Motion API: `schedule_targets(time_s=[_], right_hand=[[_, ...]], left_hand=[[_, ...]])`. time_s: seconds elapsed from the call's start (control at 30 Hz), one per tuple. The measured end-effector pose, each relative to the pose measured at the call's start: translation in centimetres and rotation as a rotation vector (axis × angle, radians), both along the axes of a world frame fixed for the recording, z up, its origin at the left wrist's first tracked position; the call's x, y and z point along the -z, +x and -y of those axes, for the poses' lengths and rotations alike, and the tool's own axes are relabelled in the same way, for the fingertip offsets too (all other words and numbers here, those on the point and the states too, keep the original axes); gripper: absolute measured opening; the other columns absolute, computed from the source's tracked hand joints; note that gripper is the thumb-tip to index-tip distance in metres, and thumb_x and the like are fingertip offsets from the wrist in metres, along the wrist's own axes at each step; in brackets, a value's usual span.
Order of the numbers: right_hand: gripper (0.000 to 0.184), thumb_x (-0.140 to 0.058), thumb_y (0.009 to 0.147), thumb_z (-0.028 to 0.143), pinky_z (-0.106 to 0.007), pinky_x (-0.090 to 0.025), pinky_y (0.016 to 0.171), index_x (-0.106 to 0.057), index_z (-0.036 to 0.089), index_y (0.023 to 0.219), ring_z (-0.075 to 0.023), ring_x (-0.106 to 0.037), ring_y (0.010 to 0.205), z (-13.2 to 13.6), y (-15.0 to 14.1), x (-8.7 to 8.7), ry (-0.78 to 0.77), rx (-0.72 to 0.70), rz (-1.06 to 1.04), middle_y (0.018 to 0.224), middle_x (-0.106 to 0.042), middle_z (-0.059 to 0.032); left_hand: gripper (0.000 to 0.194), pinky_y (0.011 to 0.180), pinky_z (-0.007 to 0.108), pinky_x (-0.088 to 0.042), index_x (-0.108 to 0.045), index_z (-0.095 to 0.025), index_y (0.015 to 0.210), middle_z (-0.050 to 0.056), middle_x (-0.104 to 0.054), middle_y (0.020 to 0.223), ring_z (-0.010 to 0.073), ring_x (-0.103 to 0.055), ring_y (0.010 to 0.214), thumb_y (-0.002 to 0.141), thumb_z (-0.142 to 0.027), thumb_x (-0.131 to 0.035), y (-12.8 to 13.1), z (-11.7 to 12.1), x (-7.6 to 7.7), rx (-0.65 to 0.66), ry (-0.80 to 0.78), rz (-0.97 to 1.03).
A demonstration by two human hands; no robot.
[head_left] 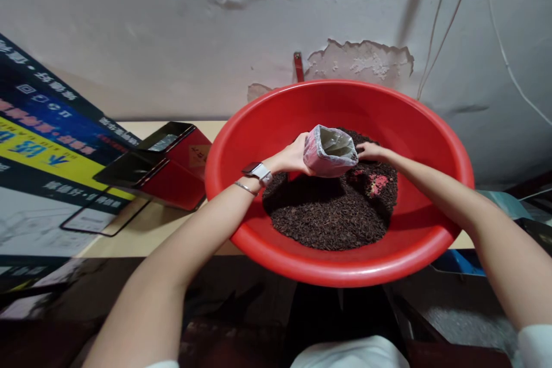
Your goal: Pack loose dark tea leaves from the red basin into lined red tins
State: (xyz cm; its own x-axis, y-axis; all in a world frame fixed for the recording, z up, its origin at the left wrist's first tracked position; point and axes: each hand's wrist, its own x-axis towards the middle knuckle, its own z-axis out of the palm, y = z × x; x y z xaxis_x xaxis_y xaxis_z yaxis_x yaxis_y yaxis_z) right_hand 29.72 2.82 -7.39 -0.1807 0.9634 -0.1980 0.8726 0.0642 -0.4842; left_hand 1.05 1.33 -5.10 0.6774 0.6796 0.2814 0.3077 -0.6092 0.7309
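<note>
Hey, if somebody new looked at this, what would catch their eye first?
Most likely the big red basin in the middle, with a heap of dark bits inside it. Over the heap, the left hand holds an open bag, with the right hand just beside it. At far left, a signboard shows a bright yellow band.

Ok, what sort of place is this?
Probably a simple workroom, perhaps a shop's back room: a red basin of dark grains, a bag in the left hand, and a peeling wall behind.
</note>
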Motion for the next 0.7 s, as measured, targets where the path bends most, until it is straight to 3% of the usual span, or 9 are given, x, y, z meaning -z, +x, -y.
schedule_targets(time_s=[0.1, 0.23, 0.37, 0.47, 0.6, 0.7], right_hand=[[0.025, -0.067, 0.075, 0.032, -0.032, -0.048, 0.08, -0.068, 0.016, 0.095, -0.0217, -0.061, 0.088, -0.7, 1.1, -4.2, 0.234, 0.072, -0.028, 0.093, -0.069, -0.0061], [0.029, -0.066, 0.073, 0.033, -0.031, -0.045, 0.078, -0.067, 0.016, 0.097, -0.0199, -0.059, 0.085, 0.6, -1.2, -7.8, 0.467, -0.074, -0.188, 0.089, -0.067, -0.0029], [0.034, -0.072, 0.071, 0.035, -0.033, -0.044, 0.082, -0.066, 0.018, 0.099, -0.0206, -0.059, 0.087, 2.5, -5.1, -8.1, 0.45, -0.253, -0.168, 0.09, -0.068, -0.0025], [0.042, -0.077, 0.069, 0.04, -0.033, -0.046, 0.084, -0.066, 0.02, 0.104, -0.0209, -0.061, 0.089, 3.6, -6.7, -7.9, 0.393, -0.27, -0.155, 0.092, -0.07, -0.003], [0.041, -0.073, 0.075, 0.045, -0.032, -0.05, 0.083, -0.065, 0.02, 0.106, -0.0195, -0.064, 0.088, 3.7, -6.0, -8.7, 0.361, -0.182, -0.26, 0.097, -0.07, -0.005], [0.035, -0.056, 0.09, 0.047, -0.031, -0.053, 0.075, -0.065, 0.017, 0.106, -0.0178, -0.066, 0.082, 2.3, -3.8, -8.7, 0.383, 0.017, -0.333, 0.101, -0.07, -0.0085]], left_hand=[[0.091, 0.106, 0.047, -0.045, -0.05, -0.019, 0.125, 0.01, -0.06, 0.124, 0.0356, -0.055, 0.121, 0.044, -0.036, -0.089, 0.3, 0.2, -0.3, 0.053, 0.023, 0.038], [0.089, 0.103, 0.048, -0.047, -0.051, -0.018, 0.12, 0.009, -0.061, 0.118, 0.0354, -0.055, 0.118, 0.041, -0.035, -0.089, 0.6, 0.5, -0.6, -0.015, 0.019, 0.021], [0.084, 0.1, 0.049, -0.048, -0.052, -0.017, 0.116, 0.008, -0.062, 0.113, 0.0348, -0.058, 0.112, 0.042, -0.034, -0.088, 0.6, 0.6, -0.6, 0.003, 0.007, 0.004], [0.084, 0.102, 0.051, -0.047, -0.052, -0.02, 0.118, 0.007, -0.061, 0.115, 0.0369, -0.055, 0.115, 0.042, -0.033, -0.087, 0.6, 0.7, -0.9, -0.03, -0.003, -0.003], [0.086, 0.102, 0.053, -0.046, -0.051, -0.021, 0.121, 0.008, -0.061, 0.12, 0.0382, -0.055, 0.117, 0.044, -0.035, -0.087, 0.7, 1.1, -1.4, -0.001, -0.028, -0.005], [0.082, 0.103, 0.052, -0.046, -0.053, -0.021, 0.119, 0.008, -0.063, 0.119, 0.0361, -0.057, 0.116, 0.046, -0.035, -0.086, 0.9, 1.2, -1.6, 0.051, -0.036, 0.019]])
